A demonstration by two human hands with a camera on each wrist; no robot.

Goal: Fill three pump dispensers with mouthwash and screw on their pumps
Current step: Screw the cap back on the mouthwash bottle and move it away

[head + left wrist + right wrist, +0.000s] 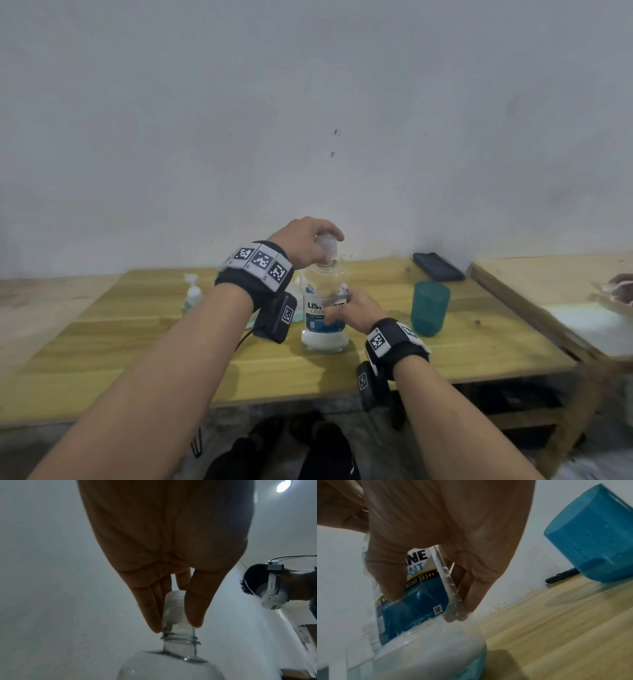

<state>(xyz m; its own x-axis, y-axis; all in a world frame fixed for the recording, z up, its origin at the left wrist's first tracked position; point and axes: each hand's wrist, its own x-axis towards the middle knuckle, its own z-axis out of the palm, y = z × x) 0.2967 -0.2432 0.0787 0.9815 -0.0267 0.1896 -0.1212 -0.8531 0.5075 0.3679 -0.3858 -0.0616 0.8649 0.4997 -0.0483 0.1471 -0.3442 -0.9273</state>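
A clear mouthwash bottle (323,339) with a blue and white label stands mid-table; pale liquid sits low in it. My right hand (337,308) grips its body, thumb on the label and fingers round the side (429,600). My left hand (323,251) pinches the translucent cap (174,605) from above, tilted right at the bare threaded neck (180,638). One small pump dispenser (192,296) with bluish liquid and its pump on stands behind my left forearm. Another dispenser is mostly hidden by my left wrist.
A teal plastic cup (430,306) stands right of the bottle, close to my right wrist. A dark phone (438,266) lies at the back by the wall. The wooden table (137,342) meets a second tabletop (548,291) on the right.
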